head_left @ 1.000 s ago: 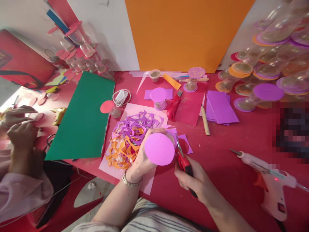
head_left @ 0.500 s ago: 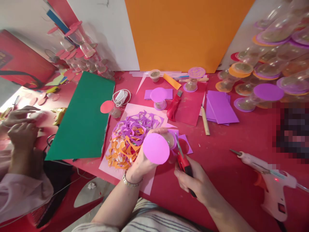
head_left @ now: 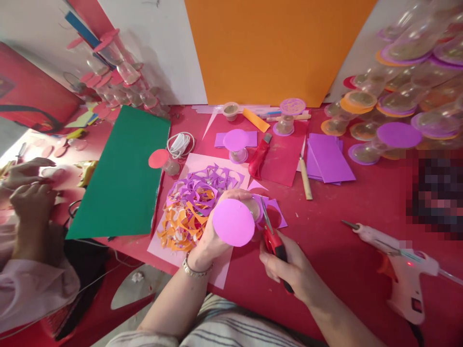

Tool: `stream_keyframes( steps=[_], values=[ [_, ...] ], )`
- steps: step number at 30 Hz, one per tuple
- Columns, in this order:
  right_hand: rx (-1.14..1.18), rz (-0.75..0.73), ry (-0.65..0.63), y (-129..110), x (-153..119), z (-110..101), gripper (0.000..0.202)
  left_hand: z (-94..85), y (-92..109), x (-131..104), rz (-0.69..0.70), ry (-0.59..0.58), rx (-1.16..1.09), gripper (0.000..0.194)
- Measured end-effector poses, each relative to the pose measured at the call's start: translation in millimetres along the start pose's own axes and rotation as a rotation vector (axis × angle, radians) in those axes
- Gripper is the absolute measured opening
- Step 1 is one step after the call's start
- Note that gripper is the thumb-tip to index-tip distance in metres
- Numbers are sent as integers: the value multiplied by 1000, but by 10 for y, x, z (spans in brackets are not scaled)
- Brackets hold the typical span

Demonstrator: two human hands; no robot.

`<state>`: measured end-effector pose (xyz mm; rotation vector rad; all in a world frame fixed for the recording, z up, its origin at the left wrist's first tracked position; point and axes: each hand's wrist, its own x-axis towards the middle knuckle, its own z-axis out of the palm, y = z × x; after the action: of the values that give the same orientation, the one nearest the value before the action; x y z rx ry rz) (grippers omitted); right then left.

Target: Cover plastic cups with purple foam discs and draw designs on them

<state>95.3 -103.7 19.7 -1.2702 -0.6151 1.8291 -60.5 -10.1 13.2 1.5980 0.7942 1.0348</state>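
Forearms [head_left: 173, 299] angle inward; left hand [head_left: 211, 237] curled, right hand [head_left: 291, 264] closed in a grip

The table [head_left: 321, 226] is red. On it there is a green sheet [head_left: 123, 173], and beside this sheet a white cable [head_left: 180, 144]. Purple and orange scraps [head_left: 191, 207] lie on a pink sheet [head_left: 221, 270]. Farther to the right there are a red cutter [head_left: 259, 156], a knife [head_left: 306, 178] with wooden handle, purple cards [head_left: 331, 158] and a glue gun [head_left: 401, 272].
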Motion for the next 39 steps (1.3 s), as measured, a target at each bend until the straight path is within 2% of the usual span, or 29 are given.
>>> stream_keyframes(
  steps=[8,13,21,28,33,39],
  values=[
    [1,19,-4,-27,-8,13,33,-18,-21,-30,-3,38,-18,50],
    [-31,-18,6,25,6,-28,28,-48,-105,-33,42,-45,-46,51],
    [0,-1,6,27,11,-1,29,28,48,-21,5,-13,28,41],
    [-45,-14,-9,68,43,-9,28,37,11,9,35,57,148,43],
    [-6,-18,-14,26,23,7,29,10,4,23,100,17,167,39],
    [3,23,-3,56,22,5,32,1,65,4,21,22,160,41]
  ],
)
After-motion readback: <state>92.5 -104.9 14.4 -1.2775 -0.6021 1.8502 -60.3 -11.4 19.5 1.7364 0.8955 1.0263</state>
